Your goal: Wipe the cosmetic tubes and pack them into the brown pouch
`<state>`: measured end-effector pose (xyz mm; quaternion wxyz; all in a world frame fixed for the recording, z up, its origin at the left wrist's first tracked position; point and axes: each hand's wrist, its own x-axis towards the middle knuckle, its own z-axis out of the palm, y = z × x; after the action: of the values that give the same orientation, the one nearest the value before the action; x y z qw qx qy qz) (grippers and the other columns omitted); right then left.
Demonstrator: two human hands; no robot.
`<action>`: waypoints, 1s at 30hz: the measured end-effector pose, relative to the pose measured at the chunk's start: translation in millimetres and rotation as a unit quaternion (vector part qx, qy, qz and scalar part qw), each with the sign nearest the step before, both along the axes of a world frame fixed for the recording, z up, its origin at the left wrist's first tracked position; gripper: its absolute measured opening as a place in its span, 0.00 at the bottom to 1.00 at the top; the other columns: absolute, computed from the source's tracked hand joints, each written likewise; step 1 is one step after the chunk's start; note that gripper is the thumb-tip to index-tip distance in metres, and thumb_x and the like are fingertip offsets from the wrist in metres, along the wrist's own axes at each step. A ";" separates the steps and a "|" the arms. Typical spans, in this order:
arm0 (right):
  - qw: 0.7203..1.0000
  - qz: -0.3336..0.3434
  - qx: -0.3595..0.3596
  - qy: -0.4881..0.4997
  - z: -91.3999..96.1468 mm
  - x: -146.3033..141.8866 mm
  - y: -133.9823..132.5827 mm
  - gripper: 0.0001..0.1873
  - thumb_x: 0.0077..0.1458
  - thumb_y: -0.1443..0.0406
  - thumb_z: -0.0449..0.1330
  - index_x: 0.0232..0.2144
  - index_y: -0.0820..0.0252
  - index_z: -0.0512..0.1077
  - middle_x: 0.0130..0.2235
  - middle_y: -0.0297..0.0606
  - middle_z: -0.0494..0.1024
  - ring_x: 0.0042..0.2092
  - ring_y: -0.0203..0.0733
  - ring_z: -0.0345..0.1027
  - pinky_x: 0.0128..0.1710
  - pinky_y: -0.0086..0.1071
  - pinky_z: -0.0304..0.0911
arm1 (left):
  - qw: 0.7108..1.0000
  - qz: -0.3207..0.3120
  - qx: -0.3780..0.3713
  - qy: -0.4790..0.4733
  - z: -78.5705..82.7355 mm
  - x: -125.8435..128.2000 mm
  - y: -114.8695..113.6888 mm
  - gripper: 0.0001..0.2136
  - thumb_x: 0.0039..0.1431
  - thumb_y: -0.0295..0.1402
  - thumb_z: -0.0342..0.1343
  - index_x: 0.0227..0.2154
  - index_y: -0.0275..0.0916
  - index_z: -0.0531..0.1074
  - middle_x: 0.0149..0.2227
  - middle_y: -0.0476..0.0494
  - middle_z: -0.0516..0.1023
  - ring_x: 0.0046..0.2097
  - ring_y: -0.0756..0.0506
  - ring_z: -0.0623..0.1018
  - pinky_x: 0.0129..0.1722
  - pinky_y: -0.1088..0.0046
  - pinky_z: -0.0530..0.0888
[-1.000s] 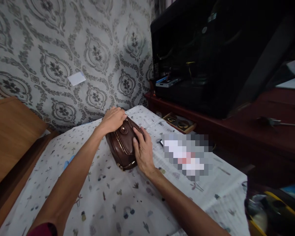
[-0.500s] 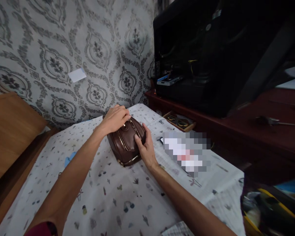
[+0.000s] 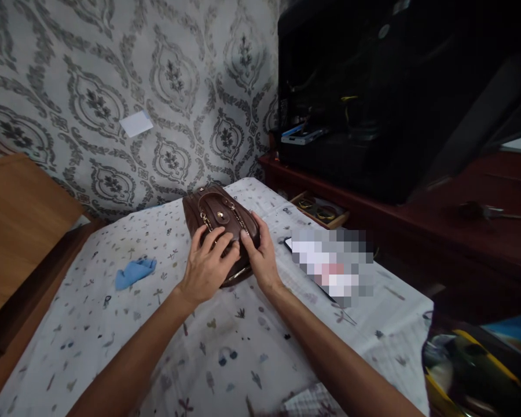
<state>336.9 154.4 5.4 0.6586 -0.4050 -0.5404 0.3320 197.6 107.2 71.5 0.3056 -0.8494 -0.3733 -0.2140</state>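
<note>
A brown leather bag [image 3: 215, 211] with gold zips and a small handle lies on a table covered by a white printed cloth [image 3: 165, 324]. My left hand [image 3: 206, 265] rests flat on the bag's near end with its fingers spread. Beside it, my right hand [image 3: 260, 255] grips the bag's right near side, fingers curled over the edge. The two hands touch each other on the bag.
A blue rag [image 3: 134, 271] lies on the cloth to the left. A phone [image 3: 295, 249] and a blurred patch lie right of the bag. Behind stand a dark red cabinet [image 3: 417, 226], an open drawer with bangles [image 3: 316, 209], a patterned wall and a wooden board [image 3: 17, 220] at left.
My left hand left the bag's far end and came to its near end. The right hand slid slightly along the bag's side. The rag is now uncovered by my arm.
</note>
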 end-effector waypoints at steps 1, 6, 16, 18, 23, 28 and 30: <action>1.000 0.004 -0.003 -0.002 0.5 0.9 -0.5 0.32 0.65 0.51 0.54 0.66 0.56 0.60 0.67 0.47 0.66 0.68 0.48 0.58 0.70 0.50 0.52 | 1.000 0.001 0.008 -0.005 -3.7 -2.2 1.5 0.09 0.67 0.27 0.54 0.44 0.44 0.77 0.50 0.39 0.81 0.57 0.38 0.76 0.62 0.46 0.66; 1.000 0.005 -0.007 -0.017 0.5 0.5 -2.8 0.36 0.63 0.49 0.57 0.68 0.57 0.57 0.69 0.47 0.62 0.70 0.50 0.55 0.71 0.51 0.50 | 0.999 -0.024 0.007 -0.023 -4.3 -5.9 2.2 0.08 0.67 0.29 0.55 0.45 0.43 0.75 0.51 0.40 0.80 0.58 0.39 0.75 0.64 0.49 0.65; 0.998 0.011 -0.017 -0.054 -1.6 -0.7 -3.2 0.49 0.57 0.43 0.61 0.71 0.59 0.49 0.71 0.52 0.55 0.72 0.56 0.49 0.71 0.56 0.47 | 0.879 0.152 -0.222 -0.393 42.9 -32.5 51.9 0.12 0.63 0.44 0.55 0.35 0.40 0.69 0.35 0.45 0.73 0.39 0.45 0.73 0.41 0.67 0.70; 0.998 0.016 -0.016 -0.063 -2.2 -1.0 -2.6 0.54 0.52 0.42 0.64 0.71 0.57 0.47 0.71 0.53 0.54 0.72 0.58 0.49 0.70 0.57 0.47 | 0.846 0.146 -0.300 -0.415 48.8 -34.9 62.8 0.11 0.59 0.42 0.57 0.31 0.39 0.69 0.29 0.50 0.71 0.33 0.47 0.71 0.35 0.71 0.67; 0.996 -0.005 -0.006 -0.088 -6.8 -3.9 0.0 0.67 0.40 0.40 0.71 0.71 0.59 0.45 0.70 0.57 0.54 0.71 0.65 0.48 0.69 0.62 0.47 | 0.802 0.085 -0.338 -0.485 53.6 -29.2 62.3 0.09 0.53 0.38 0.56 0.24 0.39 0.66 0.23 0.54 0.65 0.28 0.50 0.65 0.30 0.73 0.61; 0.991 -0.051 0.014 -0.122 -10.9 -8.6 1.7 0.68 0.37 0.39 0.72 0.71 0.58 0.45 0.68 0.57 0.56 0.69 0.68 0.50 0.66 0.64 0.51 | 0.780 0.050 -0.330 -0.529 51.0 -25.1 49.6 0.11 0.52 0.41 0.56 0.24 0.40 0.65 0.24 0.53 0.66 0.30 0.49 0.66 0.30 0.74 0.64; 0.989 -0.064 0.014 -0.134 -10.9 -10.0 1.7 0.68 0.37 0.40 0.72 0.71 0.59 0.46 0.68 0.58 0.57 0.69 0.68 0.50 0.65 0.65 0.52 | 0.783 0.042 -0.330 -0.525 49.5 -25.3 45.9 0.12 0.53 0.42 0.56 0.24 0.40 0.65 0.25 0.53 0.66 0.29 0.50 0.66 0.30 0.74 0.63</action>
<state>326.9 156.1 -5.5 0.6059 -0.4702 -0.6011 0.2245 172.3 153.1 121.0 -0.2283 -0.6380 -0.5593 -0.4775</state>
